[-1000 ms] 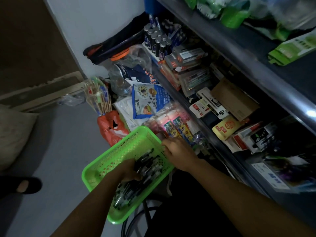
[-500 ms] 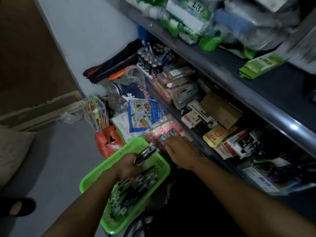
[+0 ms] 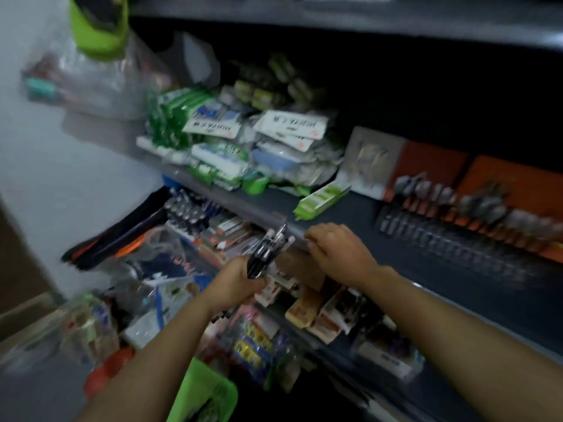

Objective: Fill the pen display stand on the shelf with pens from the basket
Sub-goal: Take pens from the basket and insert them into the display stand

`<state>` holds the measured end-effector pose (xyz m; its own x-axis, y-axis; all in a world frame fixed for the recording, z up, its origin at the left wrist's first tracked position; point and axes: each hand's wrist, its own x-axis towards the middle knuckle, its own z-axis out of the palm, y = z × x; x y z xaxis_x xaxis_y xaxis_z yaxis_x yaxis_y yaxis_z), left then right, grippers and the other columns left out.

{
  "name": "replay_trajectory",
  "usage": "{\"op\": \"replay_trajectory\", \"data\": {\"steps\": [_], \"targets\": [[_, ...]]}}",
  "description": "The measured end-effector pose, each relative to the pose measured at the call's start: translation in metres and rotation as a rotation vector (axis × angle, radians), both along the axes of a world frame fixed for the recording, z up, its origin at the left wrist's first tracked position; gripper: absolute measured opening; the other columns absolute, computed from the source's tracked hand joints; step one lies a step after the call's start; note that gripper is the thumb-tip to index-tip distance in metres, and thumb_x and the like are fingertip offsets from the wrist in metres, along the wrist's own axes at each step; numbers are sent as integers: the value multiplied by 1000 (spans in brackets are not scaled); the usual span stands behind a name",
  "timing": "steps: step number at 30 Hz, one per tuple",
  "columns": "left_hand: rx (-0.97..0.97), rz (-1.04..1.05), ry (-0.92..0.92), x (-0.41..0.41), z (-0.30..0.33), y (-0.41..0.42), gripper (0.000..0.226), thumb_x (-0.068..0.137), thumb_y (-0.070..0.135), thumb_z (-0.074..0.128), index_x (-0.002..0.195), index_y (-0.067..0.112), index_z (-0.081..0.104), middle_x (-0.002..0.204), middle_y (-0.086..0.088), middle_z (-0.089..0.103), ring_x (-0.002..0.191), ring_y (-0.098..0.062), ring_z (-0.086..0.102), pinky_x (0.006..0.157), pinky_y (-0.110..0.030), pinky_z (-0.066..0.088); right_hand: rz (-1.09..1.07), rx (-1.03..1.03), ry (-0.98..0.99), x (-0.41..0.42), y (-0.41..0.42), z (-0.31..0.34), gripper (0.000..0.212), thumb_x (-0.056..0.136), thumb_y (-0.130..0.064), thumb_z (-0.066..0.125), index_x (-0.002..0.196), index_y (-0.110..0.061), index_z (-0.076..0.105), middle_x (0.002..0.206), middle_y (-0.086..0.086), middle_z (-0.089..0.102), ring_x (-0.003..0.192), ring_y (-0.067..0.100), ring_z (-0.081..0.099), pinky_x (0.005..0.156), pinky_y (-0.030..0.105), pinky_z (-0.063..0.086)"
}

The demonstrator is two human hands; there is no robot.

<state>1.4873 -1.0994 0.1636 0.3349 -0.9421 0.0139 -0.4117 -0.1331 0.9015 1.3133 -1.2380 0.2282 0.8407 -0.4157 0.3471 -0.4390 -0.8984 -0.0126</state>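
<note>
We see a small shop, likely one selling stationery and sundries. Dark shelves run from near right to far left, crowded with stock in retail wrapping: white and green packets piled on the middle shelf, an orange display card hung with rows of small items at the right, and boxed goods and pens in a stand on the shelf below. More packaged goods lie low in front, and clear bags hang at the far left.
</note>
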Motion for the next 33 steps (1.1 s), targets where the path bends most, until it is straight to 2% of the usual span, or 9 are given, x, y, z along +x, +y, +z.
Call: {"op": "replay_trajectory", "data": {"steps": [3, 7, 9, 11, 14, 20, 25, 29, 33], "targets": [[-119, -67, -59, -30, 40, -39, 31, 85, 1, 63, 69, 23, 47, 43, 6, 53, 36, -2, 49, 39, -17, 37, -93, -65, -63, -37, -24, 39, 21, 95, -23, 44, 106, -13, 59, 107, 7, 65, 103, 29, 57, 87, 40, 42], [-172, -165, -50, -68, 78, -85, 11, 86, 7, 64, 86, 13, 54, 49, 3, 55, 34, -5, 49, 36, -19, 38, -209, -109, -135, -87, -47, 84, 21, 95, -23, 45, 106, -13, 59, 107, 10, 67, 102, 33, 59, 83, 40, 45], [-186, -239, 2, -87, 91, -103, 14, 87, 11, 63, 99, 12, 56, 55, -6, 58, 38, -12, 51, 41, -25, 43, -249, -109, -160, -107, -53, 101, 21, 95, -23, 45, 108, -13, 59, 109, 9, 66, 102, 33, 59, 80, 38, 44], [-192, -297, 5, -105, 102, -118, 13, 88, 14, 62, 99, 18, 56, 54, -5, 58, 42, -13, 53, 45, -28, 46, -278, -96, -151, -125, -58, 113, 22, 97, -25, 45, 111, -12, 56, 106, 10, 65, 98, 33, 59, 74, 36, 42], [-216, -361, 6, -128, 115, -134, 13, 88, 15, 62, 99, 19, 57, 60, -4, 59, 46, -12, 54, 44, -25, 44, -302, -52, -138, -144, -65, 123, 25, 99, -29, 46, 116, -13, 53, 104, 9, 65, 94, 29, 59, 71, 36, 46], [-224, -410, 33, -153, 120, -161, 21, 88, 15, 63, 105, 23, 56, 64, -5, 60, 49, -13, 55, 45, -25, 45, -324, 97, -191, -166, -80, 126, 21, 98, -25, 51, 111, -9, 57, 89, 6, 65, 81, 24, 60, 70, 40, 50], [-200, -421, 21, -159, 118, -180, 24, 87, 15, 64, 108, 23, 55, 64, -3, 61, 50, -14, 55, 44, -24, 46, -358, 332, -378, -171, -94, 122, 10, 96, -18, 56, 95, -10, 62, 86, 14, 66, 78, 25, 61, 72, 41, 51], [-194, -426, -33, -155, 115, -192, 22, 87, 16, 65, 97, 32, 54, 62, 0, 61, 48, -11, 55, 45, -24, 47, -408, 494, -537, -172, -109, 116, 15, 95, -7, 53, 87, -14, 63, 79, 9, 65, 71, 20, 58, 69, 38, 51], [-191, -389, -93, -141, 109, -200, 20, 86, 14, 65, 89, 30, 54, 63, -1, 61, 45, -10, 54, 43, -25, 46, -483, 543, -663, -177, -125, 115, 18, 96, -7, 51, 84, -15, 63, 79, 16, 65, 68, 24, 58, 62, 41, 52]]}}
